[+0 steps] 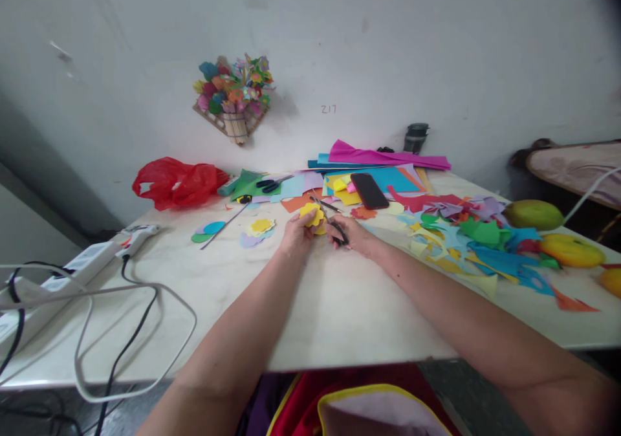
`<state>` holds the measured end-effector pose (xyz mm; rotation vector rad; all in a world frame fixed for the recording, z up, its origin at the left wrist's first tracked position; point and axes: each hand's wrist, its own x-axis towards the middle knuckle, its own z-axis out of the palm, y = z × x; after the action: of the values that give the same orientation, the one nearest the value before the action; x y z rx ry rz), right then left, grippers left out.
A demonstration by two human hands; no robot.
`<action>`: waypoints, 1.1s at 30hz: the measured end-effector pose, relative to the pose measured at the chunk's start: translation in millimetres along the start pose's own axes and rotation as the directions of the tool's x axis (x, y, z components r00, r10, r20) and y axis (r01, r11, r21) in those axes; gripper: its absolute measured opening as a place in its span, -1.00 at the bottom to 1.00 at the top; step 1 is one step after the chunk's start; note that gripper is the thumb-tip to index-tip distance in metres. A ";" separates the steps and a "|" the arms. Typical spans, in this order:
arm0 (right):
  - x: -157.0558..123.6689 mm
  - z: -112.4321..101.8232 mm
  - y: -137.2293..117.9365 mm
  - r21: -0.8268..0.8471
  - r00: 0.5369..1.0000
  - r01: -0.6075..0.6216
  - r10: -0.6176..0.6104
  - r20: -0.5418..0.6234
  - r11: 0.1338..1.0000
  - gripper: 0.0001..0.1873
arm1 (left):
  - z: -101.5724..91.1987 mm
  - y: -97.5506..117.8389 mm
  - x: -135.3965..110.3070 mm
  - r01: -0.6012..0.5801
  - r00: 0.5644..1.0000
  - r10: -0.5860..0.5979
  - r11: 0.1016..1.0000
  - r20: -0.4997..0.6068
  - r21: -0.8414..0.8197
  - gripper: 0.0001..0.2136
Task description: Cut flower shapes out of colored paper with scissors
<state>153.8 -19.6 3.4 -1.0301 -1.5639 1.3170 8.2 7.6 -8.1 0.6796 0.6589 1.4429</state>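
Note:
My left hand (295,230) is closed on a yellow paper cut-out (312,217) with a scalloped edge, held just above the white table (320,306). My right hand (350,233) grips black-handled scissors (334,221), whose blades point up and left into the yellow paper. Both forearms reach in from the bottom of the view. A finished yellow paper flower on a pale shape (259,228) lies to the left of my hands.
Coloured paper sheets (388,159), a black phone (369,190) and a second pair of scissors (272,184) lie at the back. Paper scraps (475,242) and mangoes (533,215) fill the right side. A red plastic bag (174,181), power strip (72,269) and cables (121,352) occupy the left.

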 end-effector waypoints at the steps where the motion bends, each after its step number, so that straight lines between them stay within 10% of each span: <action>1: 0.1 -0.1 0.1 0.000 1.000 -0.001 0.001 0.001 1.000 -0.65 | -0.5 -0.3 0.5 -0.001 1.000 0.001 1.000 0.000 -0.001 -0.82; 33: 12.6 -1.2 14.9 0.115 1.000 0.023 -0.025 0.017 0.993 -0.68 | -1.4 -1.4 2.2 0.004 1.000 -0.004 1.000 -0.014 0.000 -0.83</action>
<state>152.0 -5.6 -10.2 -0.9273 -1.4911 1.3871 8.1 9.7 -10.1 0.6682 0.6711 1.4448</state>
